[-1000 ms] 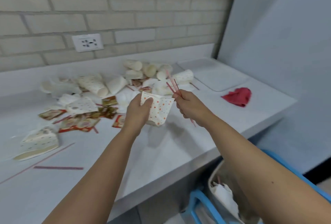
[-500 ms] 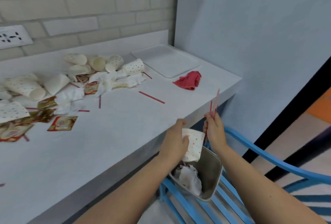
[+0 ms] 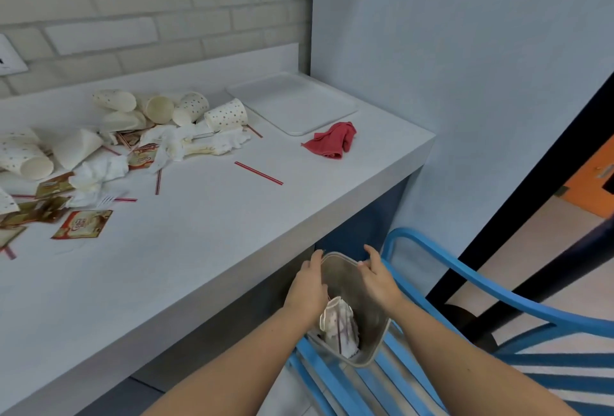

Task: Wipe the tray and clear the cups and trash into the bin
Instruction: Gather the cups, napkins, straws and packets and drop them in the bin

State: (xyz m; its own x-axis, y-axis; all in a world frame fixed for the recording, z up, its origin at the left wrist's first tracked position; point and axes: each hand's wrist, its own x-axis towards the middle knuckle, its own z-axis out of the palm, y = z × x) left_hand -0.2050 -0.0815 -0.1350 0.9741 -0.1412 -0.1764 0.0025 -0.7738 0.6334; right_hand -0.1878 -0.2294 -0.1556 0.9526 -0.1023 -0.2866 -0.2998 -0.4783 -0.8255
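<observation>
**Head camera: both hands over the bin**

Head view looked down past the counter (image 3: 232, 233) edge to where I had both hands over the bin (image 3: 372, 346), which sat on a blue chair (image 3: 498, 299). My left hand (image 3: 307, 286) hung at the bin's left rim, fingers curled loosely with nothing in them. My right hand (image 3: 377, 279) was at the far right rim, fingers spread and empty as well. Inside the bin lay a dotted cup (image 3: 335, 314) with thin red straws (image 3: 342, 329) across it, on top of crumpled white paper.

On the counter, the tray (image 3: 292, 106) lay bare in the far right corner against the wall. A red cloth (image 3: 332, 143) sat bunched just in front of it, off the tray. To the left, a heap of dotted paper cups (image 3: 226, 115) lay tipped on their sides near the brick wall, mixed with crumpled napkins (image 3: 99, 173) and brown sachets (image 3: 83, 224). One long red straw (image 3: 258, 173) lay alone on the open surface between the heap and the cloth, and shorter ones were scattered near the napkins.
</observation>
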